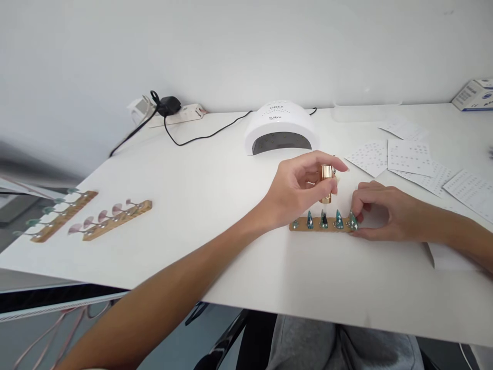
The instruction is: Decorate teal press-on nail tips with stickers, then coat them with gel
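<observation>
My left hand (304, 185) is closed around the gold cap of a nail polish brush (326, 192), pointing it straight down. The brush's dark tip meets the middle one of several teal false nails (339, 220), which stand in a row on a wooden nail stand (302, 226). At the stand's right end, my right hand (379, 210) pinches the end of the stand between thumb and fingers, beside the last teal nail. Part of that grip is hidden by the fingers.
A white nail lamp (282, 126) stands behind my hands. White sticker sheets (410, 156) lie at the right, near a box (475, 95). To the left are a stand with pink nails (117, 221) and one with green nails (63, 218). A power strip (185, 114) and cables lie along the wall.
</observation>
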`<state>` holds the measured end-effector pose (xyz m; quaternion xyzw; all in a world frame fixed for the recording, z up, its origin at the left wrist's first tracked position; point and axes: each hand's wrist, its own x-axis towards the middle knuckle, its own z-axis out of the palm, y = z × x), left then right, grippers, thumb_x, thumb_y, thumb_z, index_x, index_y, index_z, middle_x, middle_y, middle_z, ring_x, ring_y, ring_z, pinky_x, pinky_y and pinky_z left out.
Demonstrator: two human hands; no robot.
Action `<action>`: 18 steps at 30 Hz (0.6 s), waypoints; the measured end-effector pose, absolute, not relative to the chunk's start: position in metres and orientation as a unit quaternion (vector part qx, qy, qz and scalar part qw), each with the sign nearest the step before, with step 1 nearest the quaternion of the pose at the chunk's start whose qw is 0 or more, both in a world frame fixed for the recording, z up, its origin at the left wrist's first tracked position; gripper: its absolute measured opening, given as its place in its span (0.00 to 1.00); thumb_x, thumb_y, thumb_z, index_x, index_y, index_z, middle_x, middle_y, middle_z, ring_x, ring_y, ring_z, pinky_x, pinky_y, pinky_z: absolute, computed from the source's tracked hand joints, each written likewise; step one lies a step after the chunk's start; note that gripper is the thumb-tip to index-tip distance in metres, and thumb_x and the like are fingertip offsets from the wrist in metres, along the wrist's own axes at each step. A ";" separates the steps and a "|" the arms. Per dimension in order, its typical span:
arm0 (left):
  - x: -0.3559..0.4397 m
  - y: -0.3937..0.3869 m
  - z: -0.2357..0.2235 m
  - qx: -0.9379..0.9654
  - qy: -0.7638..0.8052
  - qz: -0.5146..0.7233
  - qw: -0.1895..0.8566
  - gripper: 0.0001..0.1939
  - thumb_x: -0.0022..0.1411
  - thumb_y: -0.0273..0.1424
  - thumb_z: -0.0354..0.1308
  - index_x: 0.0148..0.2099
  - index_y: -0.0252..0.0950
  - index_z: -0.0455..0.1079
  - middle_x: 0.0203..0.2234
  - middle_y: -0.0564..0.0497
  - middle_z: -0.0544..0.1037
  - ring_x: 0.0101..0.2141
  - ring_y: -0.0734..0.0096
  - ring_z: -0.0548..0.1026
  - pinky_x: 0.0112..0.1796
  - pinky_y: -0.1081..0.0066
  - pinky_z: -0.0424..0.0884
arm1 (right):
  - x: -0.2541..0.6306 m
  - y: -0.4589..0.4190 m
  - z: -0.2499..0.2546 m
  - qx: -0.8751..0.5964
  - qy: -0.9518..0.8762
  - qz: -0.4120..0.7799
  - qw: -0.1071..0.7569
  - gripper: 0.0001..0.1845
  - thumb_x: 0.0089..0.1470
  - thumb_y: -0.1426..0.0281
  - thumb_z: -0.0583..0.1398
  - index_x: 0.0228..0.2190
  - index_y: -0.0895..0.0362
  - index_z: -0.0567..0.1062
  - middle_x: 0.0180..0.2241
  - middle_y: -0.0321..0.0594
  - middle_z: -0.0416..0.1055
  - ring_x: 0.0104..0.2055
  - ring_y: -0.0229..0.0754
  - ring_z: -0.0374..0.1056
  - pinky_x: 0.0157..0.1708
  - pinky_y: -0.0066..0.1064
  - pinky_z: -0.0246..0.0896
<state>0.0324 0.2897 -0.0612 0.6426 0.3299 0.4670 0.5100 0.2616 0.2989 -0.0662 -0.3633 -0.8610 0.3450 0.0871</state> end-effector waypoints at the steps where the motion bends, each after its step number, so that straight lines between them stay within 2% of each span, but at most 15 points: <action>1: 0.033 0.290 -0.061 0.641 0.335 0.473 0.504 0.09 0.58 0.20 0.58 0.40 0.36 0.74 0.23 0.55 0.74 0.25 0.79 0.72 0.22 0.79 0.69 | 0.262 0.299 -0.066 -0.363 -0.861 0.345 0.089 0.12 0.49 0.60 0.66 0.26 0.51 0.68 0.29 0.36 0.71 0.38 0.47 0.65 0.39 0.39 0.59; 9: 0.031 0.292 -0.061 0.624 0.360 0.519 0.459 0.08 0.59 0.22 0.58 0.40 0.35 0.73 0.24 0.53 0.74 0.27 0.77 0.74 0.24 0.77 0.73 | 0.263 0.299 -0.069 -0.361 -0.860 0.351 0.087 0.12 0.49 0.61 0.66 0.26 0.51 0.69 0.30 0.36 0.71 0.39 0.46 0.64 0.39 0.37 0.58; 18: 0.032 0.288 -0.060 0.626 0.350 0.482 0.502 0.08 0.58 0.22 0.59 0.40 0.37 0.74 0.24 0.54 0.74 0.24 0.78 0.73 0.22 0.78 0.72 | 0.262 0.298 -0.065 -0.375 -0.850 0.363 0.069 0.12 0.49 0.60 0.66 0.27 0.51 0.69 0.30 0.36 0.71 0.40 0.47 0.63 0.39 0.39 0.58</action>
